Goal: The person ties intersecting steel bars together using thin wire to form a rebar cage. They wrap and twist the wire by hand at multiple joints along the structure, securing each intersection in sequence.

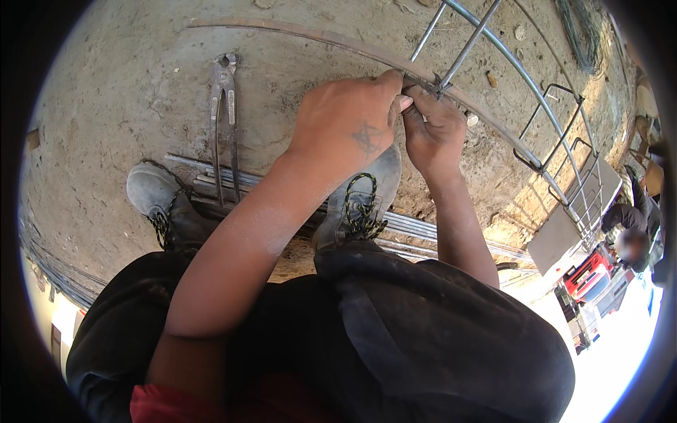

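Note:
My left hand (345, 116) is closed, its thumb and fingers pinched together at the near rusty steel bar (317, 34) of a rebar cage. Right beside it, my right hand (438, 130) is curled with its fingertips against the same bar. Whatever lies between the fingers is too small and too covered to make out. Just past my right fingers, a dark wire tie (442, 84) wraps the bar where a cross bar (469, 46) meets it. A pair of end-cutting pincers (224, 106) lies on the ground to the left, apart from both hands.
Bent stirrups (557, 106) join the cage's bars toward the right. Several straight steel rods (416, 225) lie under and behind my boots (159, 194). Loose wire (580, 35) is bundled at the far right. Another person (631, 243) is beside a red object (589, 276) at the right edge.

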`<state>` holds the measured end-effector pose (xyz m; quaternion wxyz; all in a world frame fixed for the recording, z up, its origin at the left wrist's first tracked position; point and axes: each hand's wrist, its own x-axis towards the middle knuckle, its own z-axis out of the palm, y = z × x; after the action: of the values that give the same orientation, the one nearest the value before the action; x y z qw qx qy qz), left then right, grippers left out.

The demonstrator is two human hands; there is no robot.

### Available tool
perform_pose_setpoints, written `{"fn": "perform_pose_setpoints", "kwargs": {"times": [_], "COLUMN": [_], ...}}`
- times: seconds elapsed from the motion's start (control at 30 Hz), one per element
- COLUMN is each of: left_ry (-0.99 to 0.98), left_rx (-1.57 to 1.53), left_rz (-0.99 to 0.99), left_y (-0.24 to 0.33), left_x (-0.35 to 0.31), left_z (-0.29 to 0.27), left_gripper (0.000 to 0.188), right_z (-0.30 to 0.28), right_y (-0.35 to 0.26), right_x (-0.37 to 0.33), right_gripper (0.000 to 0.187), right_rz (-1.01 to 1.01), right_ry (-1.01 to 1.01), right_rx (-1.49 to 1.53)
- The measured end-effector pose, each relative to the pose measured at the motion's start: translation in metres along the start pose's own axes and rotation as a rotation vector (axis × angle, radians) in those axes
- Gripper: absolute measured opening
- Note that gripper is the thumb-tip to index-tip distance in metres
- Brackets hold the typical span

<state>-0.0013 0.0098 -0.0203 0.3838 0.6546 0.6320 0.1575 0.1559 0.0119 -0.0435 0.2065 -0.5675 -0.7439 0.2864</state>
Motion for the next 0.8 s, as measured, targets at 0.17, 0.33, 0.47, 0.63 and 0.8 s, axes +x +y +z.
{"fn": "perform_pose_setpoints", "kwargs": {"times": [0.17,0.33,0.47,0.63,0.8], "left_ry": [0.015,0.110,0.159,0.027,-0.013], "left_rx": [0.120,0.124,0.074,-0.339,-1.036], "left_rz": [-0.037,-0.027,-0.029,-0.068,-0.294], "left_y": [0.003,0.000,0.000,-0.004,0.010], "left_x": [0.002,0.003,0.003,0.007,0.012], "left_z": [-0.001,0.006,0.011,-0.004,-0.026], "left_gripper": [0.023,0.020,0.021,0.022,0.026], "right_z": [-0.005,-0.004,-0.005,-0.012,-0.019], "right_y": [-0.001,-0.003,-0.006,-0.016,-0.028], "right_x": [0.008,0.008,0.008,0.004,-0.002], "right_gripper": [0.013,0.013,0.012,0.011,0.011], "right_rz": [-0.025,0.009,0.024,0.117,0.133], "right_ry": [0.003,-0.009,0.037,0.084,0.166], "right_rx": [0.010,0.025,0.055,0.163,0.192]}}
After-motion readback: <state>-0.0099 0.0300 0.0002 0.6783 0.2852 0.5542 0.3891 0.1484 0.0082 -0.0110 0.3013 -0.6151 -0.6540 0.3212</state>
